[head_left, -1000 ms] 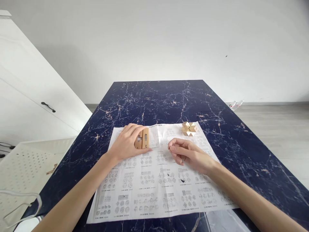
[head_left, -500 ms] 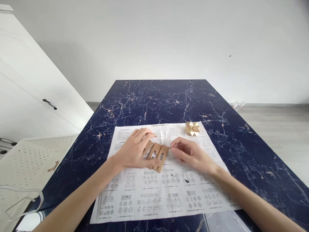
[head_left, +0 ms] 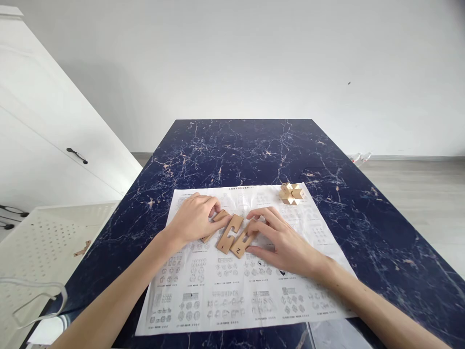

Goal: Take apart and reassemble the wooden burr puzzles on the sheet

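Observation:
Three flat notched wooden puzzle pieces (head_left: 229,233) lie side by side on a printed instruction sheet (head_left: 236,286) spread over the dark blue marble table (head_left: 254,150). My left hand (head_left: 192,220) rests on the leftmost piece, fingers curled over it. My right hand (head_left: 279,240) lies on the sheet with fingers stretched, its fingertips touching the rightmost piece, which bears the number 2. An assembled wooden star-shaped puzzle (head_left: 290,193) sits at the sheet's far right corner, away from both hands.
A white perforated tray (head_left: 43,242) with a small wooden piece (head_left: 82,248) stands left of the table. White cabinets (head_left: 43,135) with a black handle line the left wall. Grey floor shows on the right.
The upright bundle in my left hand has been laid down and fanned into three flat pieces. My right hand has moved in from the right and now touches the rightmost piece.

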Available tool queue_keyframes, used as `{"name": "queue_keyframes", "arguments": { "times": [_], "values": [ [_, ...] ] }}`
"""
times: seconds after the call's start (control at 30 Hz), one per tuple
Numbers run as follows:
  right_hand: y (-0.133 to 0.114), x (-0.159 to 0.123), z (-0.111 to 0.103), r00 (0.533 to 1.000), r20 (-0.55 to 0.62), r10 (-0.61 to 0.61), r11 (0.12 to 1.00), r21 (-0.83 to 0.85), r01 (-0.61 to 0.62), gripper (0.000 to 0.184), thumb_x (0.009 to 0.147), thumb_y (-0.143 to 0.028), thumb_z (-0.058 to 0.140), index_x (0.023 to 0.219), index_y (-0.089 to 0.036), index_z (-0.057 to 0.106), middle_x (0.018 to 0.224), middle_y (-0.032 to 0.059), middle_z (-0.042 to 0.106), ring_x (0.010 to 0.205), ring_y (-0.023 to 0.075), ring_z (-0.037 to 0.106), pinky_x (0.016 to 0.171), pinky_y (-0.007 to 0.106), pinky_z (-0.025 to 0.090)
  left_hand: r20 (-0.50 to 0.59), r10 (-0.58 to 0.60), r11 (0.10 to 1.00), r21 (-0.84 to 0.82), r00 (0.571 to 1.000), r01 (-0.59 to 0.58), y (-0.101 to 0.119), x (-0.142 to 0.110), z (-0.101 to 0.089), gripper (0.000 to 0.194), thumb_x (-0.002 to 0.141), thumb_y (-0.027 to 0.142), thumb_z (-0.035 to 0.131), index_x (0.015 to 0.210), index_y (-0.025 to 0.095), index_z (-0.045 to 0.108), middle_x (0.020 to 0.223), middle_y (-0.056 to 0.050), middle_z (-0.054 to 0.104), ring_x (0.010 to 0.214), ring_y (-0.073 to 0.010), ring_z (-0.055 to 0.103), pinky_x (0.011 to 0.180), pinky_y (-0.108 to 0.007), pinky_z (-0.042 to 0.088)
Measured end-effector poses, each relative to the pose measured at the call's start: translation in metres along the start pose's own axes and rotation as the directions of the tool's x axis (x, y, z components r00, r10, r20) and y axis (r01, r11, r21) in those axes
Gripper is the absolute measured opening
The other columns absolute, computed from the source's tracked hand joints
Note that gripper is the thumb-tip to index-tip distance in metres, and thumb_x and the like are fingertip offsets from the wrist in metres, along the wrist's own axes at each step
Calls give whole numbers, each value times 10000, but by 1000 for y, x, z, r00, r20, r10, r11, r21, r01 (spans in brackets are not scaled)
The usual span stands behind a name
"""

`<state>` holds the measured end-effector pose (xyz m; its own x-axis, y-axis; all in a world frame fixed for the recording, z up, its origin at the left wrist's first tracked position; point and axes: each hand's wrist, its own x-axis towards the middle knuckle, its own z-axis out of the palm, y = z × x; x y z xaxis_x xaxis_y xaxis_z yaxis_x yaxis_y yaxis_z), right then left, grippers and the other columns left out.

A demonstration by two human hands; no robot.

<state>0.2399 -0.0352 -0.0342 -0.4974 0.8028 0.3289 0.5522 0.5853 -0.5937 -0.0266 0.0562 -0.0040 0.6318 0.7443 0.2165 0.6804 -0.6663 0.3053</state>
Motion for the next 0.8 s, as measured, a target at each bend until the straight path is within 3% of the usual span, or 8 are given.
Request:
{"name": "queue_keyframes", "arguments": {
  "times": [0.13,0.23,0.33,0.43,0.5,0.63,0.73,0.8],
  "values": [
    [2,1,1,1000,-8,-25,1000,16,25,137,1012,-227,756,1036,-237,621,1407,120,603,1255,305,594,995,490,589,-29,-43,998,-47,999,41,1,0,4,378,979,519,680,790,210,576,733,0,709,685,-198,667,822,-404,512],
    [2,1,-1,999,-18,-37,998,41,37,114,1044,-202,708,1078,-245,609,1250,89,694,1137,272,648,957,479,583,-61,-81,994,-84,995,75,0,-1,4,374,1016,515,644,800,214,593,754,-5,730,706,-199,683,797,-376,510],
    [3,2,-4,998,-36,57,998,41,-55,192,1024,-187,723,1162,-249,605,1139,75,717,1047,266,674,899,461,586,-88,-140,989,-67,986,135,-2,-1,1,344,1073,499,553,899,213,633,792,-17,752,705,-201,694,687,-328,469],
    [3,1,-6,991,-38,126,992,37,-125,266,990,-189,763,1203,-243,613,1148,85,715,1052,275,681,903,463,584,-83,-174,985,7,981,175,-4,0,0,425,1110,480,453,818,211,604,713,-15,709,614,-182,638,594,-309,380],
    [4,1,-6,991,-33,126,991,45,-125,237,992,-192,757,1188,-237,632,1158,87,718,1047,270,681,911,460,578,-54,-158,987,20,986,160,-4,0,-1,478,1069,564,516,754,211,584,663,-1,668,582,-169,605,602,-308,377],
    [2,2,-6,994,3,111,993,49,-111,102,1032,-186,679,1124,-228,667,1065,71,724,951,238,674,836,410,559,1,-163,987,-16,987,163,-1,2,-2,496,964,679,633,819,205,643,676,19,647,566,-152,585,647,-315,429],
    [-1,4,-6,992,-7,126,990,64,-125,30,1052,-220,639,1032,-222,662,960,53,699,859,214,645,757,367,525,19,-198,980,-23,980,199,2,2,-3,482,947,656,654,772,207,652,668,10,656,566,-156,581,606,-311,411],
    [-3,5,-7,983,-21,181,979,101,-178,120,1058,-278,632,952,-225,641,891,38,671,770,193,608,685,344,488,12,-196,980,-26,980,197,2,2,-3,449,946,582,673,698,211,623,647,6,657,570,-159,586,608,-313,414]
  ]
}}
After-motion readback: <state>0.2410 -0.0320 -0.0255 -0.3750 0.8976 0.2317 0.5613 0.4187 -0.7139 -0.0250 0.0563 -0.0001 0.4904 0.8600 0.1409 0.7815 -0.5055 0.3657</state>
